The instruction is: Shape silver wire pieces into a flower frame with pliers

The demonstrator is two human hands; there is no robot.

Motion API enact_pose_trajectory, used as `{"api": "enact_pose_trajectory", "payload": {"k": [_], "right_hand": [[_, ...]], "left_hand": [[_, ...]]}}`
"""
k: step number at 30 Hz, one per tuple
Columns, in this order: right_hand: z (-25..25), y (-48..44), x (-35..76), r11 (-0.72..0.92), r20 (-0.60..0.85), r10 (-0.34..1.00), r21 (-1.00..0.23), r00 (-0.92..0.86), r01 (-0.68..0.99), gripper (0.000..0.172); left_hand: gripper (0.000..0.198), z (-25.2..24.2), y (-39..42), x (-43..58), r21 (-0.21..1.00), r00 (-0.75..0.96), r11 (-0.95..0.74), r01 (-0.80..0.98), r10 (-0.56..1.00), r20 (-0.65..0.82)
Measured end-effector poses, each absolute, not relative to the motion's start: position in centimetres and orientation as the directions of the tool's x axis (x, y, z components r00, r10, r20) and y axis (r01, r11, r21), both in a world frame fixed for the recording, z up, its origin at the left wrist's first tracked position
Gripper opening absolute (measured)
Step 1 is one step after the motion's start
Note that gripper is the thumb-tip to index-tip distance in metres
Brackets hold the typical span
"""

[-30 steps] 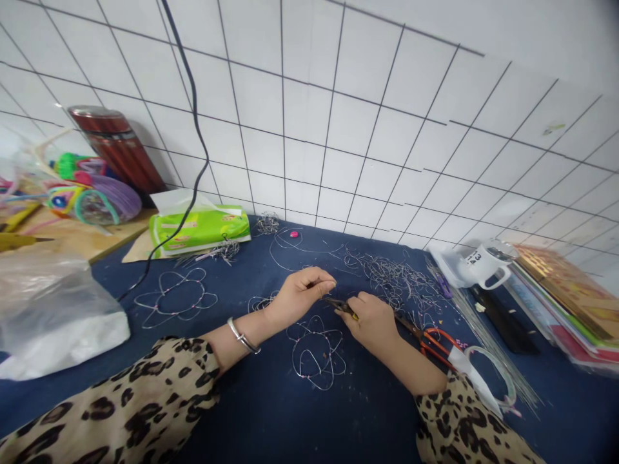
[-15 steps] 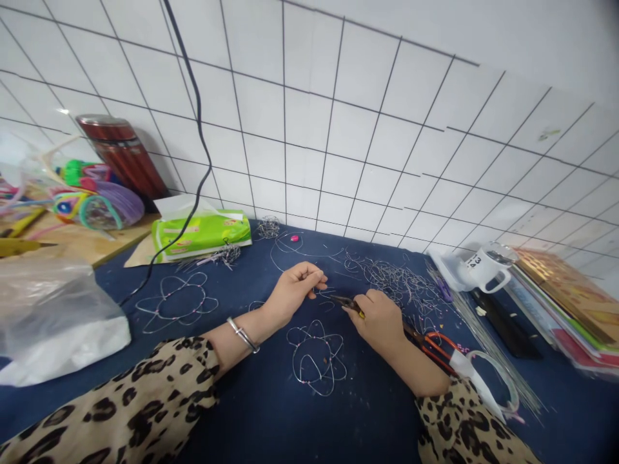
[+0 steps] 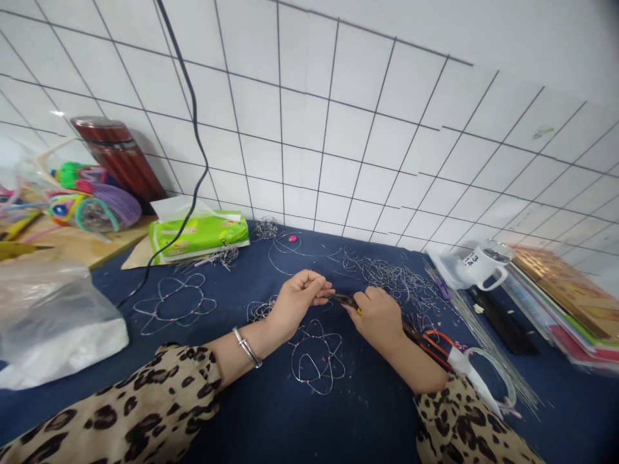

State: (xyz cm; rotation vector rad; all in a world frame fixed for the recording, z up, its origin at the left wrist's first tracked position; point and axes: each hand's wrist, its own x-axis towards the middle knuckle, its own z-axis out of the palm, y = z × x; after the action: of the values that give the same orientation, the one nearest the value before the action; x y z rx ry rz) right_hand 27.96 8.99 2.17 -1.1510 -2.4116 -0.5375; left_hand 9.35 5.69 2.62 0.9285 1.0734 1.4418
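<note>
My right hand (image 3: pixel 380 319) is closed around a pair of pliers (image 3: pixel 344 299) with dark jaws and a bit of yellow on the handle. The jaws point left and meet the fingertips of my left hand (image 3: pixel 302 299). Those fingers are pinched on a thin wire (image 3: pixel 325 296), of which only a little shows. Just below, a flower-shaped wire frame (image 3: pixel 316 361) with small pink beads lies on the dark blue cloth. Another beaded wire flower (image 3: pixel 176 303) rests further left. Partly behind my left wrist is a bundle of wire loops (image 3: pixel 261 310).
Tangled wire scraps (image 3: pixel 394 277) spread behind my right hand. Orange-handled scissors (image 3: pixel 438 345), a wire coil (image 3: pixel 505 380) and a white mug (image 3: pixel 486 267) are at right. On the left are a green tissue pack (image 3: pixel 200 237), a plastic bag (image 3: pixel 58 322) and a red flask (image 3: pixel 118 158).
My left hand has moved slightly right, bringing its fingertips to the pliers' jaws. The wire bundle behind my left wrist shows more. My right hand stays nearly in place.
</note>
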Motion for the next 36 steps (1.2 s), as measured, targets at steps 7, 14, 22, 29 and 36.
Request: {"api": "enact_pose_trajectory", "payload": {"k": [7, 14, 22, 29, 36], "right_hand": [[2.06, 9.06, 27.96, 0.582, 0.495, 0.647, 0.171, -0.58, 0.795, 0.029], [2.53, 8.94, 28.0, 0.581, 0.475, 0.642, 0.212, -0.602, 0.786, 0.025], [2.17, 8.89, 27.95, 0.572, 0.463, 0.673, 0.169, -0.577, 0.803, 0.025], [1.93, 9.0, 27.9, 0.555, 0.431, 0.719, 0.117, -0.546, 0.823, 0.027], [1.94, 9.0, 27.93, 0.544, 0.44, 0.717, 0.133, -0.541, 0.829, 0.028]], "left_hand": [[0.024, 2.5, 5.65, 9.41, 0.957, -0.128, -0.033, -0.287, 0.992, -0.004], [0.023, 2.0, 5.84, 9.32, 0.959, -0.118, -0.019, -0.282, 0.993, -0.015], [0.023, 2.14, 5.76, 9.33, 0.966, -0.116, -0.031, -0.258, 0.993, 0.001], [0.022, 1.93, 5.59, 9.77, 0.965, -0.142, -0.067, -0.255, 0.989, 0.031], [0.022, 1.65, 5.54, 9.86, 0.96, -0.119, -0.047, -0.275, 0.993, 0.014]]}}
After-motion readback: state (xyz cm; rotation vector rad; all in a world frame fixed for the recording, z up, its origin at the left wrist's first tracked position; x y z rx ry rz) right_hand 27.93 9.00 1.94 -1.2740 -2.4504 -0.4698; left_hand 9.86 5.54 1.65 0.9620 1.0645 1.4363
